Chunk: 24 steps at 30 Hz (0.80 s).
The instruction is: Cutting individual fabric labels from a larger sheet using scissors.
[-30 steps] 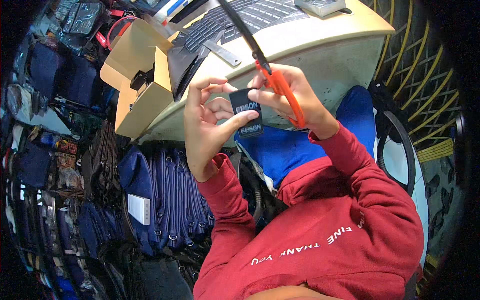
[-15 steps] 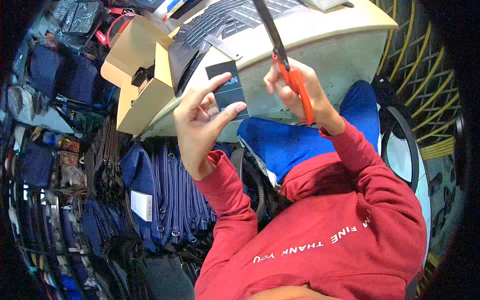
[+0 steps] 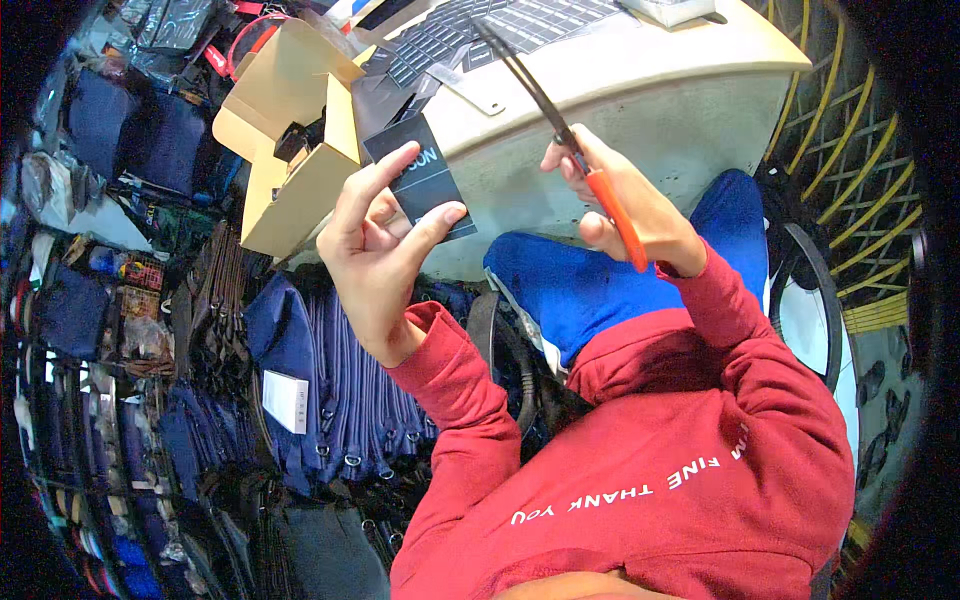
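Between the thumb and forefinger of my left hand [image 3: 375, 250] is a dark rectangular card [image 3: 428, 178] with pale lettering, tilted to the left. My right hand [image 3: 630, 195] grips a pair of scissors [image 3: 617, 210] by the orange-red handles. The long dark blades point up and away to the left, over the edge of the table, and look nearly closed. Card and scissors are apart. A small pale tag with a hole [image 3: 466, 90] lies at the table edge beyond the card.
On the pale table [image 3: 640, 95] lie sheets of dark printed cards [image 3: 530, 30]. An open cardboard box [image 3: 300, 190] with small black items stands left of my left hand. Dark blue straps with metal rings [image 3: 360, 390] hang at lower left, by packed shelves. A yellow lattice [image 3: 850, 150] rises at right.
My left hand has moved left and a little lower, and the card has tilted further left. The scissors have turned in my right hand, their tips swinging left and down.
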Tool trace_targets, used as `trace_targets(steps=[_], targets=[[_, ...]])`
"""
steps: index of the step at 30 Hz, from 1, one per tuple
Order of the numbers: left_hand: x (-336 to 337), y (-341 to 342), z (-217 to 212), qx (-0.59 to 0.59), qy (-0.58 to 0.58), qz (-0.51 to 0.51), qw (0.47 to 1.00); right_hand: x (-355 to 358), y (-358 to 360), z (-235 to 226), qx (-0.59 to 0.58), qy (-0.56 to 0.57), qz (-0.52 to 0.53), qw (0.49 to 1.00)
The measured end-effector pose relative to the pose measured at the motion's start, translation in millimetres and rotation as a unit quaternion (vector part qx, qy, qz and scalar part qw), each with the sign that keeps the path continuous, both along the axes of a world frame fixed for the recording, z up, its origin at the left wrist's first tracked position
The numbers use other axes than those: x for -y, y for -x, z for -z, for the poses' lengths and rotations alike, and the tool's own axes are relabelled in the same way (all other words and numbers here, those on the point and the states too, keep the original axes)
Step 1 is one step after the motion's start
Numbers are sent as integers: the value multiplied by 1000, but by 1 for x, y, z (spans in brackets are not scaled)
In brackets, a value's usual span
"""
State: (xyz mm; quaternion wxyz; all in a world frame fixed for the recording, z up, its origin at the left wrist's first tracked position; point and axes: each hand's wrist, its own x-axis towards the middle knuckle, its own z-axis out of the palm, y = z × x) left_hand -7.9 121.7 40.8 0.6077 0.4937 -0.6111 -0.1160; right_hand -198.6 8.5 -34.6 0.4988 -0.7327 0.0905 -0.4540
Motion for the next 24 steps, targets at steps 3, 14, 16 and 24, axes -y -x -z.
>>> trace_targets(steps=[3,14,16,24], targets=[[-1,-6,2,-6,8,1,1000,2,3,-4,-12,24,27,999],[-7,-18,0,33,-13,10,999,25,40,-3,-216,-34,-167,961],[-7,-17,2,34,-55,33,997,23,43,-13,-246,-9,-171,954],[-5,-11,1,108,-120,80,984,26,46,-22,-283,50,-220,932]])
